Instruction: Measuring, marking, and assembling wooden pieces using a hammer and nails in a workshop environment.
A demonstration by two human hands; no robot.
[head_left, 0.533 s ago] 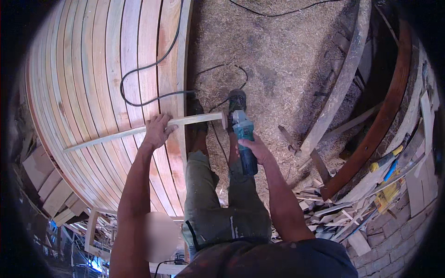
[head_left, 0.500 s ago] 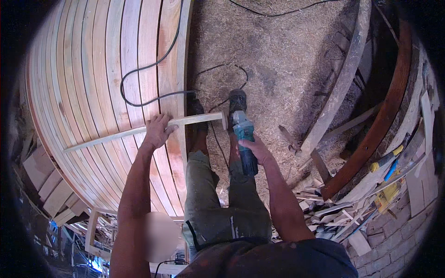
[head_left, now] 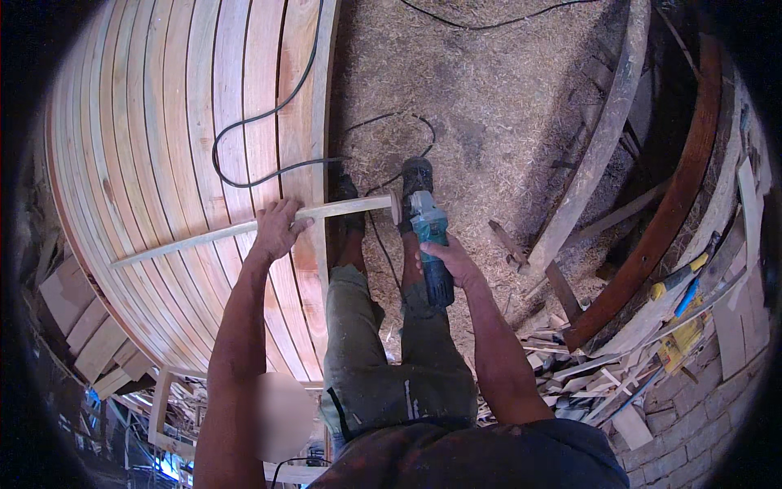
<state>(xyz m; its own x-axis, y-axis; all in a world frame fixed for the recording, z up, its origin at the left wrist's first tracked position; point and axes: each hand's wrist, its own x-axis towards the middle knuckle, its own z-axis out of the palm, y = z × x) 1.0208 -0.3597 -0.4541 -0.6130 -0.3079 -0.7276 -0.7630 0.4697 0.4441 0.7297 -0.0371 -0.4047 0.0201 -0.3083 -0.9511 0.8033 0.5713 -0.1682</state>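
My left hand (head_left: 279,230) holds a narrow pale wooden strip (head_left: 354,207) down on the planked wooden surface (head_left: 191,106), fingers over it and thumb at its near side. The strip's right end juts past the edge of the planks. In my right hand (head_left: 453,261) is a teal and black angle grinder (head_left: 430,228), gripped around its body. The grinder's disc (head_left: 397,209) is at the strip's free end; whether they touch I cannot tell.
A black cord (head_left: 236,126) loops over the planks and down to the ground. Sawdust and shavings cover the floor (head_left: 481,90). Curved timbers (head_left: 599,138) stand at the right, with a yellow-handled tool (head_left: 680,275) and wood scraps (head_left: 603,383) nearby.
The grinder has shifted very slightly, its lower end a little up and left. My left hand and the strip stay nearly where they were.
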